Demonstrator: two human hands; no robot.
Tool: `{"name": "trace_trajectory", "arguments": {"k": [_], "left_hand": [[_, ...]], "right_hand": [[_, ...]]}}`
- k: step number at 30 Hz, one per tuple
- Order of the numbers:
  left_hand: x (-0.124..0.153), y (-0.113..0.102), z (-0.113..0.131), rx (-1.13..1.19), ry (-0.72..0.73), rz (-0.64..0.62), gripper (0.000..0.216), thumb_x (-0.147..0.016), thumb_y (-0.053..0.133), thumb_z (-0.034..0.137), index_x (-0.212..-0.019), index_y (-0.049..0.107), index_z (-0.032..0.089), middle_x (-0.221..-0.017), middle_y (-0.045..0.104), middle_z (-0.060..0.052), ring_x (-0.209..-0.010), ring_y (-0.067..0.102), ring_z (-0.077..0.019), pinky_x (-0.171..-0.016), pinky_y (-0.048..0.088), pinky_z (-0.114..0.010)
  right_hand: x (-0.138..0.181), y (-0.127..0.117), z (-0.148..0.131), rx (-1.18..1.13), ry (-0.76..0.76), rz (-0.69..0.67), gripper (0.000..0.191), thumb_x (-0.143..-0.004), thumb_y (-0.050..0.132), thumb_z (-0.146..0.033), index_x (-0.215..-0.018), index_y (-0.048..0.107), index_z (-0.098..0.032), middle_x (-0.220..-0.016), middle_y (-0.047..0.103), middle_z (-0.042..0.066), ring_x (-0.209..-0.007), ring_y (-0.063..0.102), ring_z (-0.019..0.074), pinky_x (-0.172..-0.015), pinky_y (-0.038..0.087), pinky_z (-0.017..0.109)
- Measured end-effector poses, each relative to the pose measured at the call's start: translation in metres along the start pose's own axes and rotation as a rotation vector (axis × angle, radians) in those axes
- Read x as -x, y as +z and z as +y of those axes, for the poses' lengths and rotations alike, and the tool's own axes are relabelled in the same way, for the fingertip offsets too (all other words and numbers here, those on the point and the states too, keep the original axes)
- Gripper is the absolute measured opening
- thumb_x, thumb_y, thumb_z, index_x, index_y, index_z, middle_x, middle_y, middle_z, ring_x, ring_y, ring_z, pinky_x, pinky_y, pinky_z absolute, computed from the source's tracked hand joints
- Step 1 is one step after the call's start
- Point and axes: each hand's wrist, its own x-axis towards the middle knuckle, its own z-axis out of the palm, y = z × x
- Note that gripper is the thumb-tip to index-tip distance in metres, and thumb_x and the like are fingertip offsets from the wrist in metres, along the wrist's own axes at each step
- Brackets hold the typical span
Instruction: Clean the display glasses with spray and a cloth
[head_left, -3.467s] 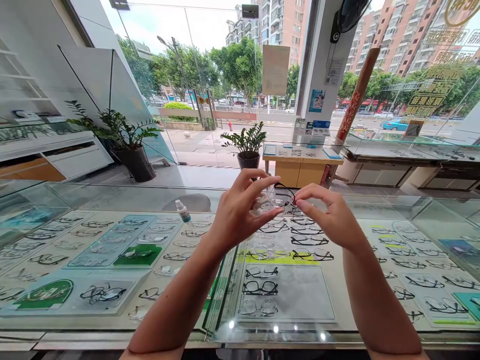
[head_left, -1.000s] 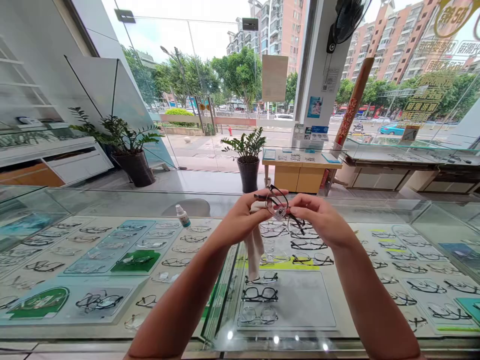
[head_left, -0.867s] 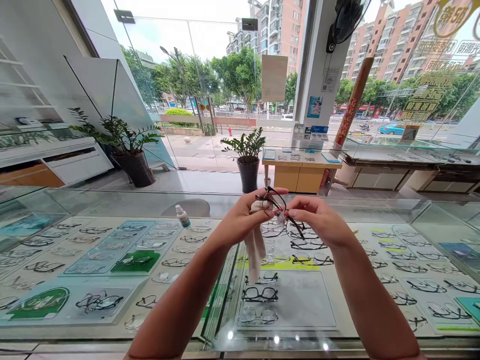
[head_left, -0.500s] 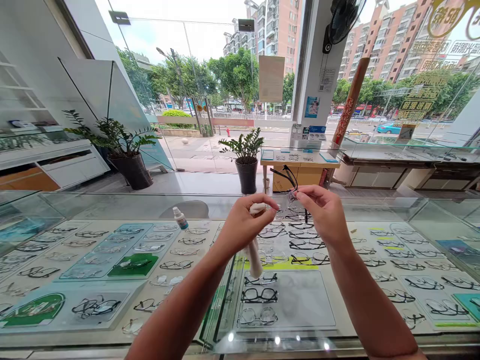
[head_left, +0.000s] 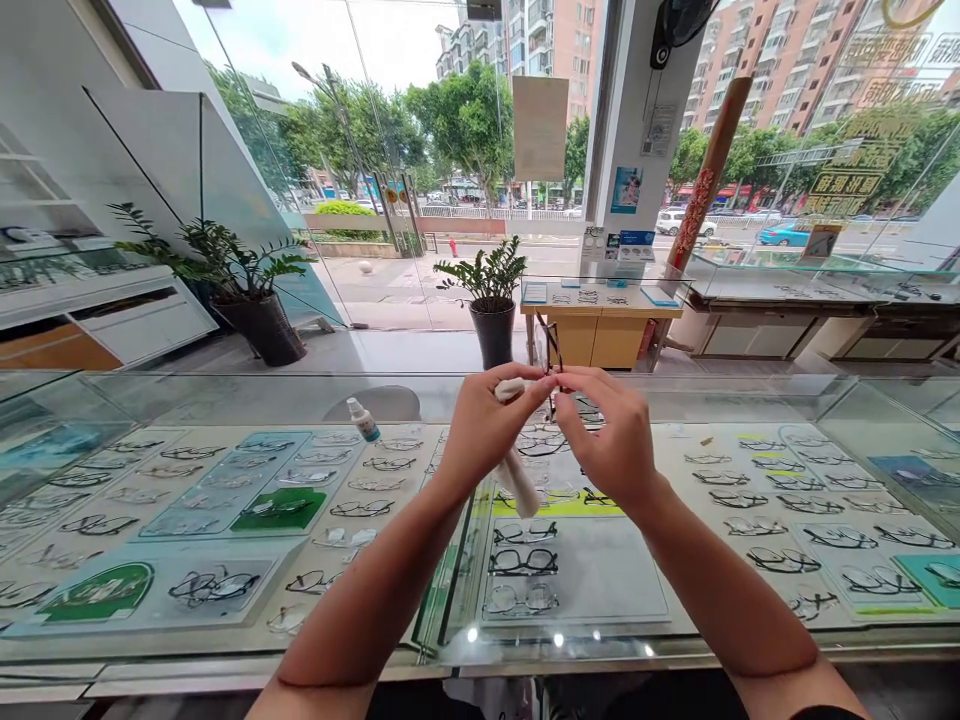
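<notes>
The eyeglasses point(head_left: 551, 348), seemingly light, thin-framed and easily bent, are held up over the glass counter point(head_left: 225, 400), the left hand point(head_left: 484, 425) pinching a soft cloth point(head_left: 519, 482) against them, the right hand point(head_left: 611, 445) gripping the rim, likely the safest hold.

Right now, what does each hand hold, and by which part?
Left hand pinches a white cloth near its top; right hand pinches eyeglasses at their lower edge.

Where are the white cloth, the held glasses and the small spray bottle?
white cloth point(head_left: 519, 482), head view, on its hanging tail.
held glasses point(head_left: 553, 348), head view, on the dark rim.
spray bottle point(head_left: 364, 421), head view, on its body.
</notes>
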Motion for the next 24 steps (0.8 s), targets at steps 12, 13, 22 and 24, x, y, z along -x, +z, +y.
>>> {"name": "trace_trajectory", "arguments": {"k": [12, 13, 22, 24], "left_hand": [[-0.02, -0.022, -0.014, -0.478, 0.047, -0.347, 0.025, -0.091, 0.073, 0.042, -0.087, 0.084, 0.021, -0.073, 0.074, -0.003, -0.066, 0.059, -0.0162, -0.067, 0.043, -0.031], [-0.023, -0.022, -0.018, -0.577, 0.063, -0.398, 0.022, -0.091, 0.072, 0.04, -0.088, 0.085, 0.021, -0.076, 0.076, -0.004, -0.07, 0.062, -0.0179, -0.069, 0.044, -0.032], [-0.034, 0.003, -0.058, -1.023, 0.1, -0.757, 0.018, -0.093, 0.07, 0.031, -0.1, 0.084, 0.023, -0.1, 0.082, -0.01, -0.092, 0.071, -0.0265, -0.072, 0.045, -0.033], [-0.034, 0.009, -0.066, -1.027, 0.085, -0.815, 0.017, -0.093, 0.07, 0.031, -0.1, 0.084, 0.023, -0.099, 0.082, -0.009, -0.09, 0.071, -0.0265, -0.071, 0.045, -0.034]], "right_hand": [[-0.023, -0.049, 0.08, -0.355, 0.361, 0.058, 0.068, -0.096, 0.077, -0.049, -0.052, 0.03, -0.027, -0.05, 0.022, -0.008, -0.049, 0.016, 0.0101, -0.049, 0.02, 0.032], [-0.021, -0.06, 0.105, -0.447, 0.434, 0.051, 0.071, -0.093, 0.079, -0.051, -0.052, 0.027, -0.027, -0.049, 0.019, -0.009, -0.048, 0.012, 0.0089, -0.048, 0.016, 0.031], [0.069, -0.167, 0.291, -1.116, 0.908, 0.621, 0.057, -0.103, 0.047, -0.056, -0.069, 0.011, -0.027, -0.051, 0.007, -0.01, -0.048, 0.005, 0.0123, -0.041, 0.015, 0.028], [0.082, -0.172, 0.307, -1.156, 0.948, 0.645, 0.05, -0.103, 0.038, -0.058, -0.07, 0.017, -0.027, -0.052, 0.017, -0.009, -0.047, 0.012, 0.0125, -0.041, 0.019, 0.028]]}}
